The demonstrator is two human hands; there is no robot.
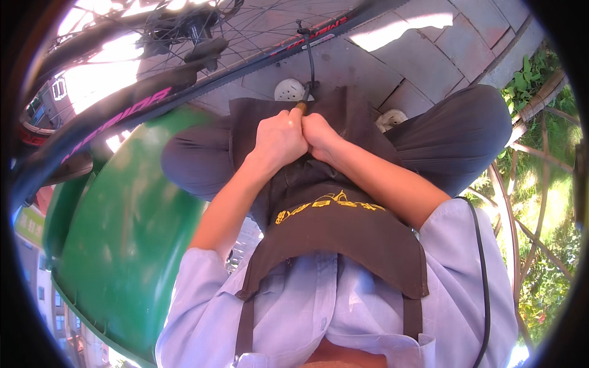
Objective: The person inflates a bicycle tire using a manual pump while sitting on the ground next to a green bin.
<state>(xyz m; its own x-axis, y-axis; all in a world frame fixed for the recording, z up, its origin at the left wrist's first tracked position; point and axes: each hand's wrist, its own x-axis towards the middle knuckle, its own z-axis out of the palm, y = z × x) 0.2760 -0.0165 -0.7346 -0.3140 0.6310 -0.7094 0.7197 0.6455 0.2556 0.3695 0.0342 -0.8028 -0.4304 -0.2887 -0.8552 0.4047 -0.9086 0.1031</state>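
Note:
My left hand (281, 138) and my right hand (320, 133) are closed together around a slim tool (301, 106) with a brownish upper part, held in front of my dark apron (331, 230). Most of its grip is hidden by the fingers. Its far end points away from me, towards the paving between my feet. A thin black hose or cable (311, 60) runs from that end to the rim of a bicycle wheel (280, 48), at a small dark fitting.
A bicycle fork (124, 112) with pink lettering crosses the upper left. A large green plastic bin (129, 221) stands at my left. White perforated shoes (289, 89) are on the paving stones (414, 55). Curved rails (506, 211) and plants lie at the right.

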